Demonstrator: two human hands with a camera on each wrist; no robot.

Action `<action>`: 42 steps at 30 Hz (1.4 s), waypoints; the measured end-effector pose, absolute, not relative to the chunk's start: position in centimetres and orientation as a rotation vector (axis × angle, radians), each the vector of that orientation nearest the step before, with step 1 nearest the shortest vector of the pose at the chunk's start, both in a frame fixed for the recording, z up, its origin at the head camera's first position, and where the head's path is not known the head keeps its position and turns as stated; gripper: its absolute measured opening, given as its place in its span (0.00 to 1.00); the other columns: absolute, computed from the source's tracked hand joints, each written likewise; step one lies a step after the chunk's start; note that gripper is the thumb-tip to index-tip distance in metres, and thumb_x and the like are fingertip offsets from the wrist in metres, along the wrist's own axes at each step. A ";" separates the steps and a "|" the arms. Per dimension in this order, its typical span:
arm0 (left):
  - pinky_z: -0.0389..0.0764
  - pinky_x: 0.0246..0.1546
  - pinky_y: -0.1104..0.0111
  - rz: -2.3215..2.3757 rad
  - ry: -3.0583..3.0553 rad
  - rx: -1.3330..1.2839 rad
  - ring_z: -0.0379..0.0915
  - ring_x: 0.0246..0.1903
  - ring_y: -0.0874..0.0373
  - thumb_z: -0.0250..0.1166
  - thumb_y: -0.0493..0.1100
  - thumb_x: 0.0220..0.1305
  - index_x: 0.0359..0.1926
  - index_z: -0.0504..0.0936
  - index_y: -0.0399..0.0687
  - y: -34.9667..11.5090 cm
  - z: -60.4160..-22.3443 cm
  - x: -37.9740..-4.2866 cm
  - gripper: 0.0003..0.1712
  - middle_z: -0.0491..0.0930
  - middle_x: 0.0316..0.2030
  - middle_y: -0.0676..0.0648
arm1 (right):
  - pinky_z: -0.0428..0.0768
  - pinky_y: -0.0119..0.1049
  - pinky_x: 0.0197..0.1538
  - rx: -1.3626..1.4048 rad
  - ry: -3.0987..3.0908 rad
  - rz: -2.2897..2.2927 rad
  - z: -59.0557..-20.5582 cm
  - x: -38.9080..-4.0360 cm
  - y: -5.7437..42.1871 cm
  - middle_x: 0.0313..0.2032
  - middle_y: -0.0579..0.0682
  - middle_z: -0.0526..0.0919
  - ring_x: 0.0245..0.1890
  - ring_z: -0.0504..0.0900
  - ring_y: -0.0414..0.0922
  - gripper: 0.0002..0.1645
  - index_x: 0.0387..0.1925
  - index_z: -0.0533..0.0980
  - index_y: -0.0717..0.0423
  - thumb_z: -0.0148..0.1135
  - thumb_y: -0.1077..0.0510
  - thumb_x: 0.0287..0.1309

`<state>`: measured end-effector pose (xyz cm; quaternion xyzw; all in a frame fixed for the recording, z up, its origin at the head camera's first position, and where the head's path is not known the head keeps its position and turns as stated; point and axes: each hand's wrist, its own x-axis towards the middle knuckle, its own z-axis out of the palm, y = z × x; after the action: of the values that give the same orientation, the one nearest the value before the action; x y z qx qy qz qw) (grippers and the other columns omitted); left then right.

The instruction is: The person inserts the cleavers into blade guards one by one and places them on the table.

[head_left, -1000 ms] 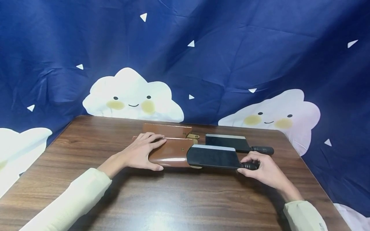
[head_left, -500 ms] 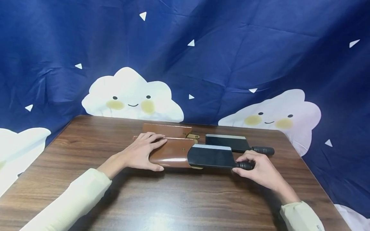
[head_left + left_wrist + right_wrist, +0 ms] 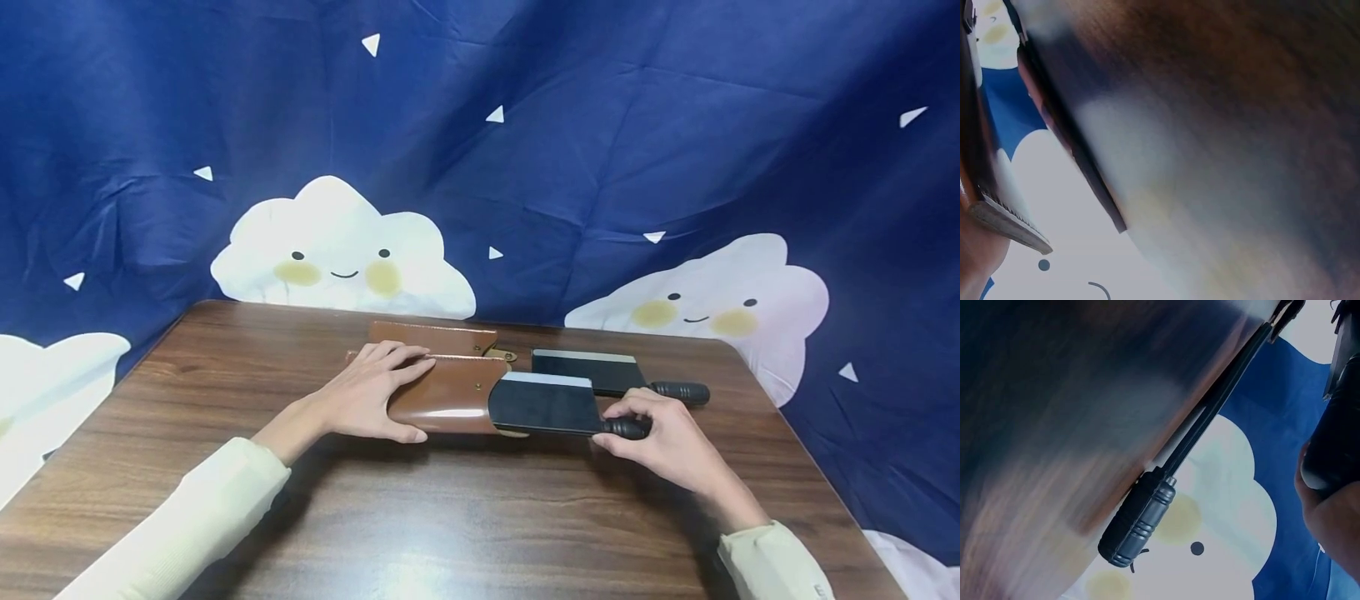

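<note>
A brown leather knife sheath (image 3: 438, 398) lies across my left hand's reach in the head view. My left hand (image 3: 375, 392) grips it, the fingers over its far side and the thumb at its near edge. A black cleaver (image 3: 543, 403) with a pale edge strip has its blade's left end in the sheath's mouth. By its black handle (image 3: 626, 427), my right hand (image 3: 667, 433) pinches the cleaver; the right wrist view shows this handle (image 3: 1335, 431) at close range. In the left wrist view the stitched sheath edge (image 3: 1010, 225) is beside my hand (image 3: 982, 256).
Behind these lie a second brown sheath (image 3: 431, 337) with a tan snap strap (image 3: 501, 355) and a second black cleaver (image 3: 585, 372), its handle (image 3: 678, 392) to the right. All rest on a wooden table (image 3: 465, 517). A blue cloud-print curtain (image 3: 540, 167) hangs behind.
My right hand has moved left with the cleaver, so less of the blade shows outside the sheath. My left hand and the second sheath and cleaver have stayed in place.
</note>
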<state>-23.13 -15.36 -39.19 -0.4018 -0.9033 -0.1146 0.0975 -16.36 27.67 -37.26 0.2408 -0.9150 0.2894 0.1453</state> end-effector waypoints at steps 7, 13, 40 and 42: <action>0.59 0.64 0.51 -0.337 -2.667 -1.194 0.59 0.66 0.48 0.65 0.81 0.47 0.75 0.68 0.48 -15.2 -38.9 -23.1 0.62 0.66 0.71 0.45 | 0.73 0.28 0.38 0.710 -2.597 0.821 -37.2 -16.5 27.0 0.32 0.31 0.81 0.34 0.77 0.36 0.13 0.33 0.85 0.39 0.83 0.50 0.45; 0.58 0.65 0.50 -0.338 -2.652 -1.203 0.59 0.66 0.48 0.65 0.80 0.47 0.75 0.68 0.47 -15.0 -39.0 -23.1 0.62 0.66 0.71 0.44 | 0.74 0.28 0.40 0.699 -2.614 0.839 -37.2 -16.7 26.4 0.32 0.31 0.81 0.35 0.78 0.36 0.13 0.33 0.85 0.40 0.83 0.49 0.46; 0.60 0.63 0.50 -0.326 -2.647 -1.197 0.59 0.66 0.48 0.63 0.82 0.47 0.74 0.69 0.48 -14.5 -39.1 -22.8 0.62 0.66 0.70 0.44 | 0.76 0.32 0.40 0.677 -2.655 0.860 -36.9 -16.4 24.5 0.31 0.33 0.81 0.35 0.78 0.37 0.14 0.33 0.86 0.42 0.84 0.50 0.45; 0.60 0.62 0.50 -0.328 -2.644 -1.197 0.59 0.66 0.48 0.63 0.82 0.47 0.74 0.69 0.48 -14.3 -39.2 -22.8 0.62 0.66 0.70 0.44 | 0.76 0.33 0.40 0.680 -2.660 0.855 -36.8 -16.4 24.4 0.31 0.33 0.81 0.34 0.78 0.37 0.14 0.33 0.86 0.42 0.84 0.50 0.45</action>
<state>-22.77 -14.33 -39.17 -0.4075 -0.8997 -0.1116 0.1101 -16.41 24.37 -36.84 0.2345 -0.9169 0.2948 0.1323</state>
